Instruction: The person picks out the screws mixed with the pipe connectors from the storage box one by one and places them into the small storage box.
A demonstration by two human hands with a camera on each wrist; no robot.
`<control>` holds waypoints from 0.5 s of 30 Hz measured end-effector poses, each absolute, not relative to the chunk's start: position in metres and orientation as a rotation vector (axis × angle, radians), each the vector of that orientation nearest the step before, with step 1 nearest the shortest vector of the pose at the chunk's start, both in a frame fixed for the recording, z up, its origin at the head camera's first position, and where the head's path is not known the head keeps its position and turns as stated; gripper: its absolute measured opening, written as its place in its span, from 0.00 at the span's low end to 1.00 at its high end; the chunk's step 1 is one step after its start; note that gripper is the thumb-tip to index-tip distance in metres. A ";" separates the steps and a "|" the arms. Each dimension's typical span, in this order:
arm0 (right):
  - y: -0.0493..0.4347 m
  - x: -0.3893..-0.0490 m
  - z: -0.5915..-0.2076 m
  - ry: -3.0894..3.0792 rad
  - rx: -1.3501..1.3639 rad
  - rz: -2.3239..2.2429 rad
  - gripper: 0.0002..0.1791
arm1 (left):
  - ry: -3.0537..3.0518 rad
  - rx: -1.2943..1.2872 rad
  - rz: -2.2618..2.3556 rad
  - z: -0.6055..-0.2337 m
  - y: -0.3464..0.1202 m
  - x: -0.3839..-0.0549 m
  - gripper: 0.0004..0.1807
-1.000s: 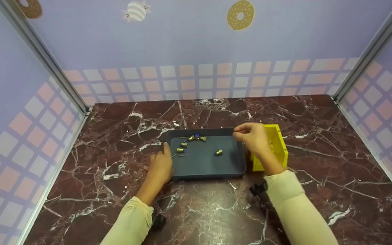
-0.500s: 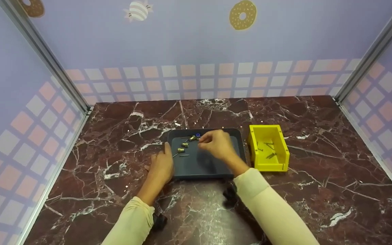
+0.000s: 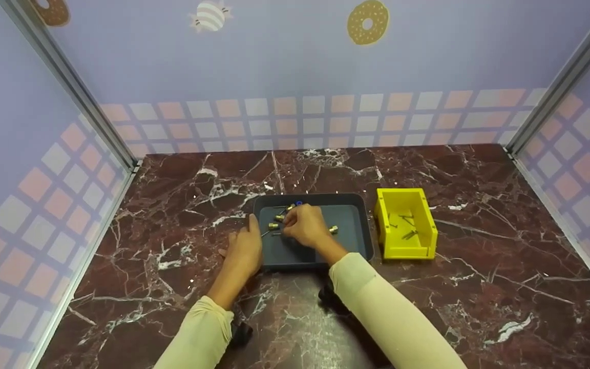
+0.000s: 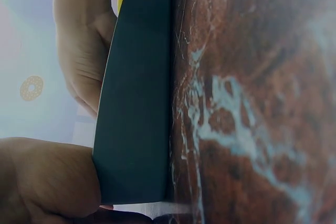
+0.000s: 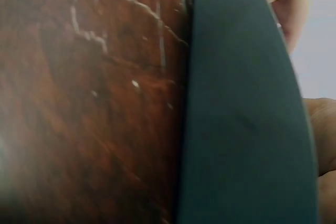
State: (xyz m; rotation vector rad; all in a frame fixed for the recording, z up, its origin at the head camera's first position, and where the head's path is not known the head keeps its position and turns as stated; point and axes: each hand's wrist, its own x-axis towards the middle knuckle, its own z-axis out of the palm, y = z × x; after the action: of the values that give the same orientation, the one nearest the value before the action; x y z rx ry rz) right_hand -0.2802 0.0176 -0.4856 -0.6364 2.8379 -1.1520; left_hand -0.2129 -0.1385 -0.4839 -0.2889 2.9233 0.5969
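A dark grey tray holds several brass fittings, including one fitting at the left and another fitting beside the right wrist. My left hand grips the tray's left side, thumb along the rim and fingers outside; the left wrist view shows this hand at the tray's corner. Inside the tray, my right hand is lowered with bent fingers. Its fingertips overlap the end of a thin screw; I cannot tell whether they pinch it.
A yellow bin with several screws inside stands just right of the tray. Both sit on a dark red marbled table. Patterned panels enclose the back and sides.
My right hand has moved left from beside the yellow bin, across the tray, and down to the small parts at its left. My left hand stays at the tray's side.
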 end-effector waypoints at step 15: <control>0.009 -0.281 -0.494 2.878 -0.694 -1.078 0.07 | 2.953 -0.289 0.573 -0.484 -0.138 -0.213 0.37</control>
State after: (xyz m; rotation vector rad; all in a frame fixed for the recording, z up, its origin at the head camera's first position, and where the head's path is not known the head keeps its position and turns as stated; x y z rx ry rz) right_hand -0.2805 0.0085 -0.4939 -0.6939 2.8783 -1.0776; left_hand -0.2127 -0.1383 -0.4843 -0.2888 2.9527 0.5729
